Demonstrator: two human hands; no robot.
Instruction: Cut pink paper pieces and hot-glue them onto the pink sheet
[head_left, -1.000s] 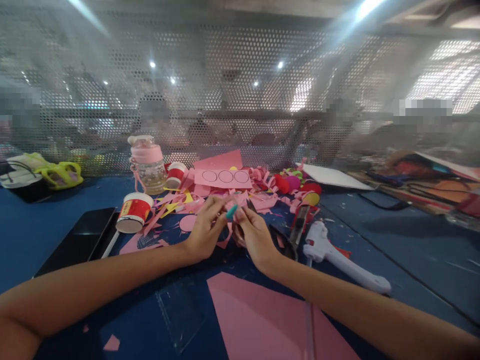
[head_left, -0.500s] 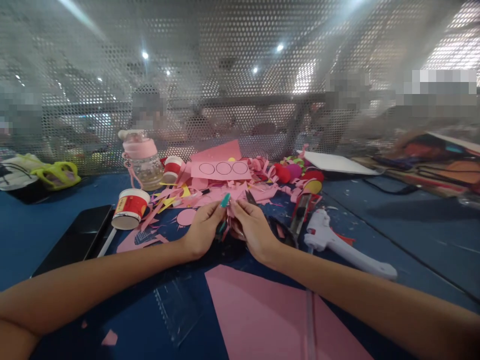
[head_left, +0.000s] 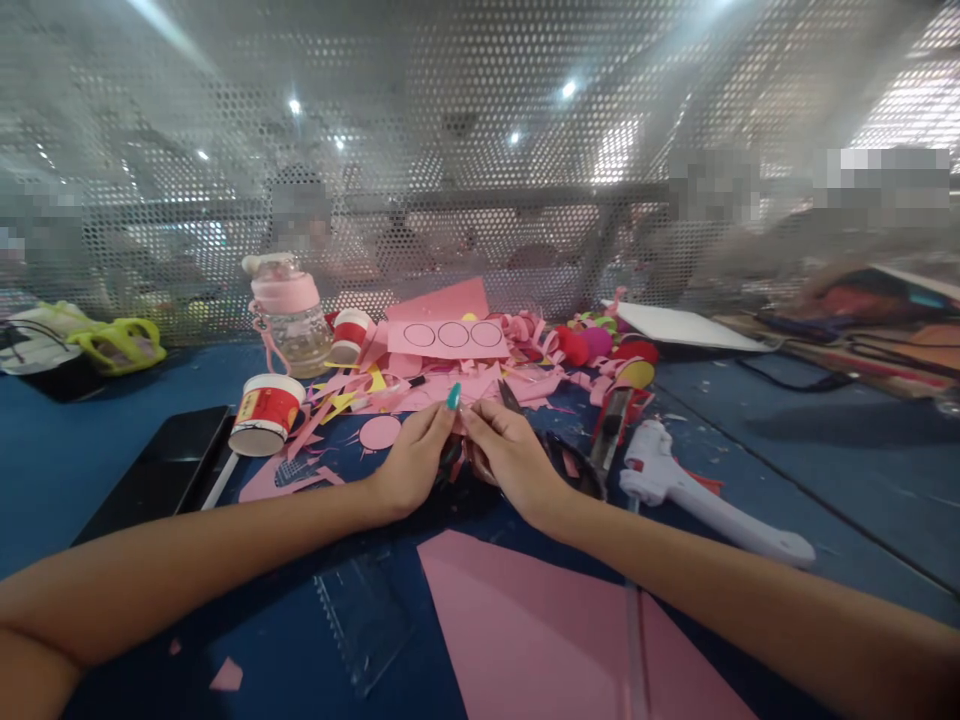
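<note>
Both hands meet just in front of the pink scrap pile [head_left: 450,385]; the left hand [head_left: 409,465] and right hand [head_left: 510,460] pinch a small pink paper piece [head_left: 459,425] between their fingertips, narrow grips, likely to steady it for close work; scissors [head_left: 559,465] lie beside the right wrist, the white glue gun [head_left: 705,495] farther right.
</note>
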